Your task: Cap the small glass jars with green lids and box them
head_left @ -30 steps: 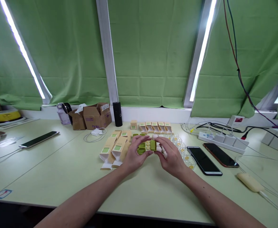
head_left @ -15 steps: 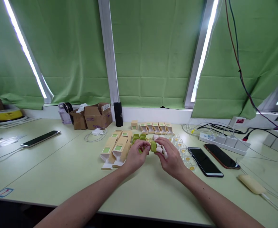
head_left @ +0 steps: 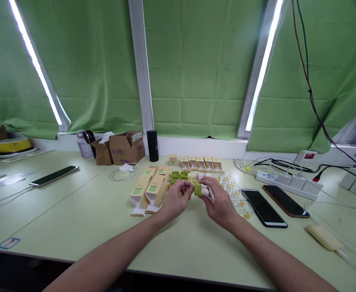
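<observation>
Centrally, over the pale surface [head_left: 74, 211], the right hand [head_left: 222, 200] grips a small green case [head_left: 197, 189] in its fingers [head_left: 212, 182]; the left hand [head_left: 176, 201] pinches at its nine o'clock, contents indiscernible; cartons [head_left: 156, 189] lie farther toward nine, smartphones [head_left: 263, 207] toward four, green curtains [head_left: 193, 69] hang at twelve

L hand [head_left: 177, 200] & R hand [head_left: 219, 201] are bare, ditto L forearm [head_left: 126, 245] & R forearm [head_left: 266, 247], latter w/ 2 tiny spots [head_left: 251, 241].
</observation>
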Available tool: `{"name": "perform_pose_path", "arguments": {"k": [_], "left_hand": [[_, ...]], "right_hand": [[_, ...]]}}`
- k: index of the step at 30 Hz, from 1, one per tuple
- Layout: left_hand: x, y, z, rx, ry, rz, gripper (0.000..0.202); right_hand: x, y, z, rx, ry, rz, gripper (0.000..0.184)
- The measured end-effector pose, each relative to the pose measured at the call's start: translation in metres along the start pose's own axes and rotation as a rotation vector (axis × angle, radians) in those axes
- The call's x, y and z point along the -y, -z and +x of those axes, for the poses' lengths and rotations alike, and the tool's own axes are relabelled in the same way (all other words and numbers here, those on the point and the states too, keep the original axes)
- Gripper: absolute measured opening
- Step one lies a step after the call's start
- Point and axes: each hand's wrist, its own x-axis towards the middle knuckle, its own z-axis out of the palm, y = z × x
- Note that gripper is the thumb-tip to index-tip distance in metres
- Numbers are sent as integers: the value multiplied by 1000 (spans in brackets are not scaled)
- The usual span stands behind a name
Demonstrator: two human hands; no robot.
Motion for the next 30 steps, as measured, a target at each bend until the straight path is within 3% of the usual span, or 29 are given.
{"name": "perform_pose_path", "arguments": {"k": [30], "left_hand": [[-3,0,0,-4,35,-36,25]], "right_hand": [[-1,1,1,8,-12,-6,40]]}}
